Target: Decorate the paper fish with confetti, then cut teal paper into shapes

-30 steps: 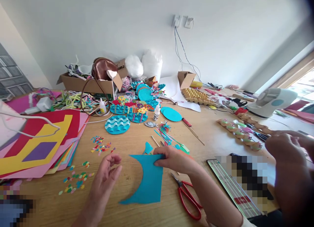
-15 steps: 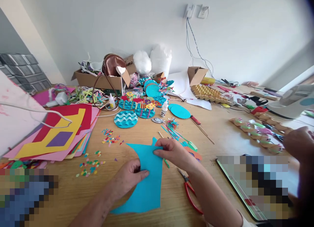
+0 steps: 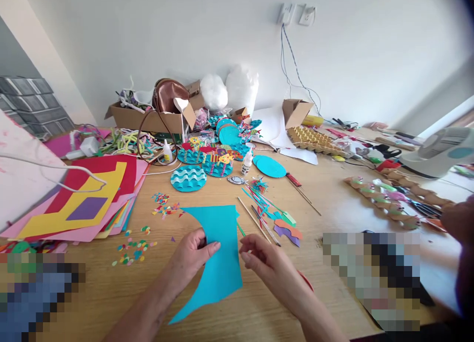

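A sheet of blue paper with a curved cut along its left side is held up over the table. My left hand pinches it at that curve, thumb on the front face. Just off the sheet's straight right edge is my right hand, its fingers loosely bent and apart, with nothing seen in them. Red-handled scissors lie mostly hidden beneath my right forearm. Beyond the sheet are thin sticks, orange and purple paper scraps and a white glue bottle.
Coloured paper sheets are stacked at left, near scattered paper dots. Blue wavy-trimmed discs and blue ovals lie further back. A cardboard box stands by the wall. Another person's hand is at far right.
My right hand has let go of the paper's top right corner and moved down beside its right edge. The sheet has shifted slightly left, and its small top tip no longer shows.
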Demonstrator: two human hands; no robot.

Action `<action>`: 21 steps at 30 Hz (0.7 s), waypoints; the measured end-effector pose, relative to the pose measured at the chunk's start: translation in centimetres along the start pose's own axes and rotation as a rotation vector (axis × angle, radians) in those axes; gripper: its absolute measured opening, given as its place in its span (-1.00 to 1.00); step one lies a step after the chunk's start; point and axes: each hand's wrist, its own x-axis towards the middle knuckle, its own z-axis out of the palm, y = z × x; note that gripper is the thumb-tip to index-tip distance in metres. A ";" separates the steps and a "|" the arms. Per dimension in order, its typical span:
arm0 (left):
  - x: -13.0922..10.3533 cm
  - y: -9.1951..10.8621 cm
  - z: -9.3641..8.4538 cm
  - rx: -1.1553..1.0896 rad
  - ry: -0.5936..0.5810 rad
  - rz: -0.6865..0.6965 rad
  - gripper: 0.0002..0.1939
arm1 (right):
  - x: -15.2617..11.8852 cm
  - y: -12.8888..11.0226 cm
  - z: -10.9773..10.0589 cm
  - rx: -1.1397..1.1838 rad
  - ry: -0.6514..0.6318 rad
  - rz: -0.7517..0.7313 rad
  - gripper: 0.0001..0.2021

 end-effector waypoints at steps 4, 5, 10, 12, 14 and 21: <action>-0.4 0.1 0.3 -0.004 -0.028 0.007 -0.65 | 1.0 0.9 2.0 0.205 -0.070 0.032 -0.75; -0.6 0.3 0.2 0.021 -0.006 0.012 -0.65 | 1.2 1.1 2.3 0.226 -0.073 0.039 -0.73; -1.1 1.1 -0.4 0.142 0.080 0.040 -0.62 | 1.3 1.6 2.7 0.223 -0.057 0.060 -0.70; -1.0 1.1 -0.6 0.183 0.085 0.047 -0.63 | 1.3 1.7 2.7 0.189 -0.036 0.049 -0.70; -1.0 1.0 -0.7 0.208 0.082 0.049 -0.64 | 1.2 1.7 2.7 0.164 -0.022 0.036 -0.71; -1.0 0.7 -1.1 0.302 0.069 0.069 -0.66 | 0.8 1.6 2.4 0.125 -0.008 0.069 -0.70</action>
